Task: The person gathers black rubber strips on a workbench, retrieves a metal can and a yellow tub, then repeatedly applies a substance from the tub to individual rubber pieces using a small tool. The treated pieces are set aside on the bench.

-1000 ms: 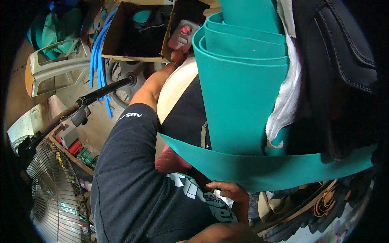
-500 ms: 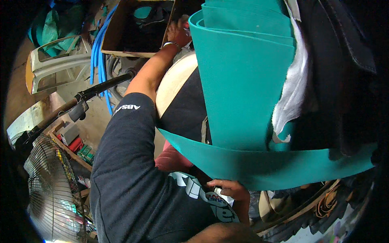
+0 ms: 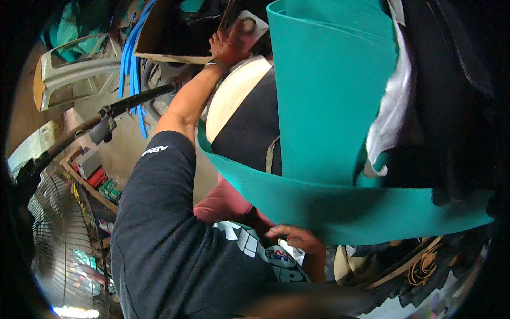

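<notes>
My left arm reaches up past a drum-like form with a cream rim (image 3: 236, 95) and black covering. At the cardboard box's corner, my left hand (image 3: 231, 48) has its fingers bent against a pale squarish thing (image 3: 258, 26); blur hides its kind, and the grip looks closed. Large teal sheet material (image 3: 334, 111) stands folded to the right, with a long teal strip (image 3: 319, 207) curving below it. My right hand (image 3: 300, 239) is curled before my chest, under the strip's lower edge. Something whitish (image 3: 291, 251) shows beneath its fingers, too covered to name.
An open cardboard box (image 3: 175, 57) holds dark pieces at the top. Blue strips (image 3: 130, 66) hang beside it. On the left are a pale frame (image 3: 79, 66), a black pole (image 3: 135, 101), a fan (image 3: 61, 234) and a wooden tray (image 3: 90, 186). White fabric (image 3: 390, 117) edges the teal sheet.
The pale squarish thing has come into sight by my left hand. The teal sheet and cream-rimmed form sit slightly further right in the view. My right hand stays curled near my chest.
</notes>
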`<state>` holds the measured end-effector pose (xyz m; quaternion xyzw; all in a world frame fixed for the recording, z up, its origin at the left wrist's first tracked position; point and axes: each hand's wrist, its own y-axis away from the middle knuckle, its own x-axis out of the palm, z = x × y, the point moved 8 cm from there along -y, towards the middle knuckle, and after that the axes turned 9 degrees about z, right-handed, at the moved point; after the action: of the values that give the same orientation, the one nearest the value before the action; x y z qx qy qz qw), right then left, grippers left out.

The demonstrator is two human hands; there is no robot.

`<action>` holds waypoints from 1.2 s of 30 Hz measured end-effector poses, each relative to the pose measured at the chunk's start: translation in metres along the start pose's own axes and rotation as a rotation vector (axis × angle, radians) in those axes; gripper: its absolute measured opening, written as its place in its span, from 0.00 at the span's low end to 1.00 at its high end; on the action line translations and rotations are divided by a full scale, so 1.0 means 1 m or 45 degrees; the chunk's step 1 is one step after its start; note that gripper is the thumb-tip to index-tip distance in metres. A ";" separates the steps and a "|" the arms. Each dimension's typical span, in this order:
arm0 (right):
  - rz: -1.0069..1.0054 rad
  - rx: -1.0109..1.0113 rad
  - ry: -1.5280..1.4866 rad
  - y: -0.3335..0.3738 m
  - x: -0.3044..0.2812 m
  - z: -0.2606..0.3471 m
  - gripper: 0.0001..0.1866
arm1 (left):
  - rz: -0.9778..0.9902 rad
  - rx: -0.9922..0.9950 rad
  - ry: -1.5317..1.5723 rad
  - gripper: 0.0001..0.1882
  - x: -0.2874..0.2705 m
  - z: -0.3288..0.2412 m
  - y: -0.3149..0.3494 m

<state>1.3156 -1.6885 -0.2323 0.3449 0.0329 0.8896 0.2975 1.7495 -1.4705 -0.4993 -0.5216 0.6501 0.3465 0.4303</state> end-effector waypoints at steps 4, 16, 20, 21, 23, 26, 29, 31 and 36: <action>-0.081 0.039 -0.173 -0.002 0.001 0.000 0.25 | -0.421 0.258 0.011 0.41 -0.073 -0.024 0.041; -0.207 -0.122 -0.231 -0.009 -0.005 -0.014 0.27 | -0.354 -0.129 0.228 0.60 -0.220 -0.020 0.193; -0.272 -0.129 -0.198 -0.011 -0.009 -0.013 0.22 | -0.321 -0.168 0.058 0.61 -0.267 -0.034 0.259; -0.323 -0.121 -0.129 -0.012 -0.010 -0.013 0.21 | -0.278 -0.230 0.064 0.61 -0.273 -0.035 0.277; -0.437 -0.067 0.005 -0.012 -0.012 -0.013 0.20 | -0.230 -0.281 0.018 0.58 -0.293 -0.039 0.314; -0.635 -0.005 0.146 -0.023 -0.007 -0.012 0.21 | -0.137 -0.533 -0.027 0.54 -0.313 -0.026 0.377; -0.839 0.310 0.651 -0.028 0.016 -0.005 0.24 | 0.031 -0.882 -0.020 0.53 -0.330 -0.014 0.463; -0.740 0.254 0.954 -0.038 0.055 0.014 0.33 | -0.002 -1.158 0.077 0.53 -0.348 -0.004 0.528; -0.316 -0.099 1.382 -0.087 0.201 0.049 0.45 | -0.257 -1.725 0.727 0.52 -0.373 0.009 0.672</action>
<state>1.2733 -1.5130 -0.0982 -0.1806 0.1891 0.8984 0.3530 1.1271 -1.1759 -0.1587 -0.7999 0.3294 0.4812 -0.1416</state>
